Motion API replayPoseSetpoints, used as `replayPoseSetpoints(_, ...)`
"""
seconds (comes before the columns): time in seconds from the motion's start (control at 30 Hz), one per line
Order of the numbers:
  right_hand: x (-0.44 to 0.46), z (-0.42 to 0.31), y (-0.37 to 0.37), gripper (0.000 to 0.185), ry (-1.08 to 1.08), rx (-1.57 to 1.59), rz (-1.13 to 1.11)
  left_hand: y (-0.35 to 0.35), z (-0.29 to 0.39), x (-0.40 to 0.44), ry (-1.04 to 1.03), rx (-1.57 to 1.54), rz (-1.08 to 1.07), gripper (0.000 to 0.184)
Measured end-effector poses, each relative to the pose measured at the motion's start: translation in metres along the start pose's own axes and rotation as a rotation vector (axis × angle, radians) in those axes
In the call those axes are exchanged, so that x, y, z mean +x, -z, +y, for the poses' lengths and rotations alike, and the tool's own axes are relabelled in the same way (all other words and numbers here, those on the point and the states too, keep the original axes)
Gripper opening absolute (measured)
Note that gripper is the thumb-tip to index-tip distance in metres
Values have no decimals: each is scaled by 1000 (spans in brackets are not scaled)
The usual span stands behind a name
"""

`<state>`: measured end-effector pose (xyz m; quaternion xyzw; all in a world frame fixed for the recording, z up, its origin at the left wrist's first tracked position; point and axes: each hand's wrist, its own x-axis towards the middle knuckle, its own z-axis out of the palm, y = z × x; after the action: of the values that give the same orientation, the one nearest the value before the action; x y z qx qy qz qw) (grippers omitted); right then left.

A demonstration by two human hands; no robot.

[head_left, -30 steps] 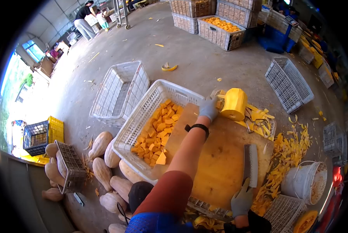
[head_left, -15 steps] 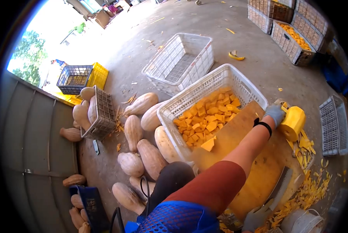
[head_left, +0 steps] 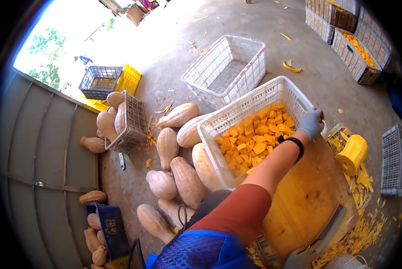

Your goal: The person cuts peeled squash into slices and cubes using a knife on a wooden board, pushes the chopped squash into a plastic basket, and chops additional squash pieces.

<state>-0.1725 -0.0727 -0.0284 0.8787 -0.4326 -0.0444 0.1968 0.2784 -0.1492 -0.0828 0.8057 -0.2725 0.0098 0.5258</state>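
Observation:
My left hand [head_left: 311,124], in a grey glove, is closed over the near right corner of the white plastic crate [head_left: 212,125], which holds orange pumpkin cubes [head_left: 250,139]. Low in the view, my right hand [head_left: 299,258], also gloved and partly cut off, grips a large knife [head_left: 331,227]. Its long blade lies along the right edge of the orange-stained cutting board [head_left: 306,197]. A peeled pumpkin piece [head_left: 352,154] rests right of the board among peelings, apart from both hands.
Whole pumpkins [head_left: 183,179] lie on the floor to the left. Behind the filled crate stands another white crate [head_left: 228,67]. Stacked crates [head_left: 355,54] are at the upper right, a grey crate [head_left: 394,161] at the right edge, and a metal wall [head_left: 48,143] at left.
My left hand has let go of the peeled pumpkin piece and moved left to the crate's corner. Cubes on the board's edge are now in the crate. The view has shifted.

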Motion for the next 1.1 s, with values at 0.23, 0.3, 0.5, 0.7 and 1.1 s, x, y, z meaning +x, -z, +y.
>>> replayPoseSetpoints(0.23, 12, -2, 37, 55, -70, 330, -274, 100, 2, -12, 5, 734, 166, 38)
replayPoseSetpoints(0.3, 6, 4, 23, 55, 5, 304, -267, 81, 8, -18, -53, 604, -79, 48)
replayPoseSetpoints(0.5, 8, 1, 48, 53, -22, 372, -218, -13, 110, -86, -155, -6, -426, 99)
replayPoseSetpoints(0.7, -1, 8, -5, 48, 14, 219, -137, -67, 157, -115, 34, 390, -497, 99)
replayPoseSetpoints(1.1, 13, 10, 33, 37, -89, 474, -225, -100, 114, -64, -697, 639, -245, 44)
